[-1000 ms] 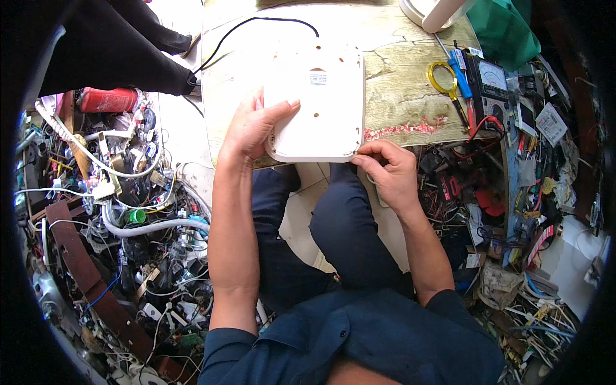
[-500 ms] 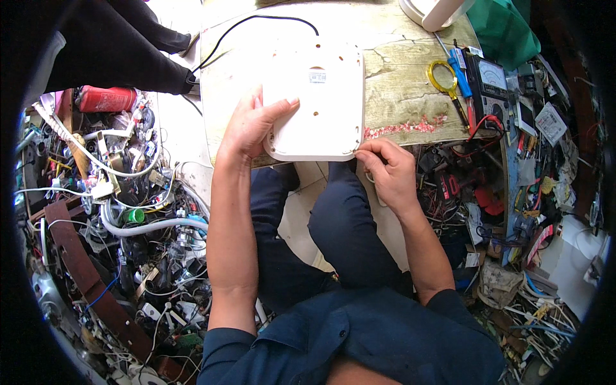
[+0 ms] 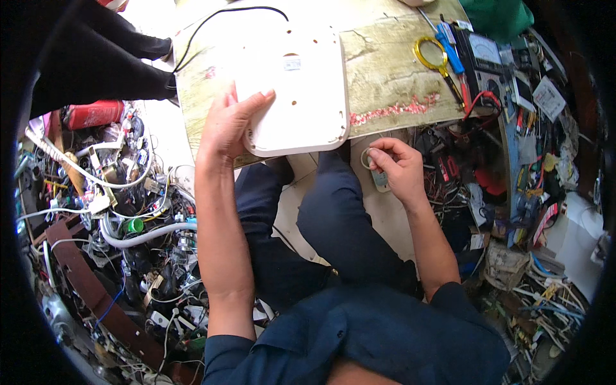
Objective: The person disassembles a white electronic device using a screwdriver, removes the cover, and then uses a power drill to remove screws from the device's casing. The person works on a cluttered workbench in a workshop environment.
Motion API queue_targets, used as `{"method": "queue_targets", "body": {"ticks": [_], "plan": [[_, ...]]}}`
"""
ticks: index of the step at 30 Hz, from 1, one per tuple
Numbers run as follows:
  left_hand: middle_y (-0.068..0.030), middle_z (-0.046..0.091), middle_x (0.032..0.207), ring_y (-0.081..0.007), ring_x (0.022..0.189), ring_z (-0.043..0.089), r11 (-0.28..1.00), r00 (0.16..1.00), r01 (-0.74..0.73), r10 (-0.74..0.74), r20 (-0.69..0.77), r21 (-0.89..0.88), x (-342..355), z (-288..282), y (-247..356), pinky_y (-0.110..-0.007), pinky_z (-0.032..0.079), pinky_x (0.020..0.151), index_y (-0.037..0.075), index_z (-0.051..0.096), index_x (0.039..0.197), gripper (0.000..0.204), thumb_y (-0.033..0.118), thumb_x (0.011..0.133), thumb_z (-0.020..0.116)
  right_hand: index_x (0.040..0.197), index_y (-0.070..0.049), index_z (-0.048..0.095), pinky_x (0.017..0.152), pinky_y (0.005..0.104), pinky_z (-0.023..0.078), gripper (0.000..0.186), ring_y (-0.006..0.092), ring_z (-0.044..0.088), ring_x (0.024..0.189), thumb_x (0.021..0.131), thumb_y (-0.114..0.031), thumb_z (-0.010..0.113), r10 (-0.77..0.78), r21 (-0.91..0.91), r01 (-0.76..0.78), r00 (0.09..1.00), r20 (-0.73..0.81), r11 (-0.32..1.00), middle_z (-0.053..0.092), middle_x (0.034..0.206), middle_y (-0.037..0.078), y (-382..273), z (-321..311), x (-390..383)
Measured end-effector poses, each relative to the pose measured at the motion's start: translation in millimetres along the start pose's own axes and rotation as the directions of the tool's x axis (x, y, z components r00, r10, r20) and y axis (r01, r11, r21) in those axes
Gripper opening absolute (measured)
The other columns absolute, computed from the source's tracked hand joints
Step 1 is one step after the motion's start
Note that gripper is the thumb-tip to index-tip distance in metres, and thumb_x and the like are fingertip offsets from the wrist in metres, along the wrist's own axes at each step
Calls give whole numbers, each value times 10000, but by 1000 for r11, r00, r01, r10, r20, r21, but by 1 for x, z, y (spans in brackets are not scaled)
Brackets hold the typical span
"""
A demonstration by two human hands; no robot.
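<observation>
My left hand (image 3: 228, 125) grips the left edge of a square white plastic housing (image 3: 296, 86), thumb pressed on its holed, labelled face. The housing rests at the front edge of a worn wooden table (image 3: 385, 70), with a black cable (image 3: 231, 10) at its back. My right hand (image 3: 394, 167) is off the housing, just below and right of its corner, thumb and forefinger pinched; what they hold, if anything, I cannot make out. A pale looped object behind those fingers is partly hidden. Small red-and-white scraps (image 3: 391, 110) lie right of the housing.
A magnifier (image 3: 428, 52), blue-handled tool (image 3: 450, 48) and analogue multimeter (image 3: 482, 51) lie on the right. Another person's dark-trousered legs (image 3: 96, 64) are at upper left. A red extinguisher (image 3: 93, 114) lies among jumbled cables and parts left; more clutter (image 3: 539, 167) fills the right.
My right hand has left the housing's lower right corner, moving right and slightly down. The housing, table and my left hand sit further left and higher in the picture, as the view has shifted.
</observation>
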State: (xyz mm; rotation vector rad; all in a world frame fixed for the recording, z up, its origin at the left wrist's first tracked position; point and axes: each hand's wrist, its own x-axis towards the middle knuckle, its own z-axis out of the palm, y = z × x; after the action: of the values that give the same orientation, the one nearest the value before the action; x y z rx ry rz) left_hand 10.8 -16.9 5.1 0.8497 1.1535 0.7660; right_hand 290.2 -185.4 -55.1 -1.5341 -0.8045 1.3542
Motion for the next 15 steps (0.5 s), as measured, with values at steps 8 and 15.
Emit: {"method": "queue_targets", "body": {"ticks": [8,15], "plan": [[-172,709,1148,-246,991,745,996,996,-83,83,-23,26,10,-14,-13,-353,639,865,-53,533,1377,558,89,899,782,1073,14,754,637,281,521,224,111,672,685,989,-190,714,230,-165,-263,954,-193,951,744,840,52,139,-66,18],[-168,658,1352,-276,1243,642,986,980,-127,141,-143,105,30,-35,-28,-394,489,1119,-94,573,1385,481,159,994,695,1070,0,774,699,378,563,241,193,720,700,949,-203,729,162,-255,-192,977,-136,948,769,823,124,196,-65,33]]}}
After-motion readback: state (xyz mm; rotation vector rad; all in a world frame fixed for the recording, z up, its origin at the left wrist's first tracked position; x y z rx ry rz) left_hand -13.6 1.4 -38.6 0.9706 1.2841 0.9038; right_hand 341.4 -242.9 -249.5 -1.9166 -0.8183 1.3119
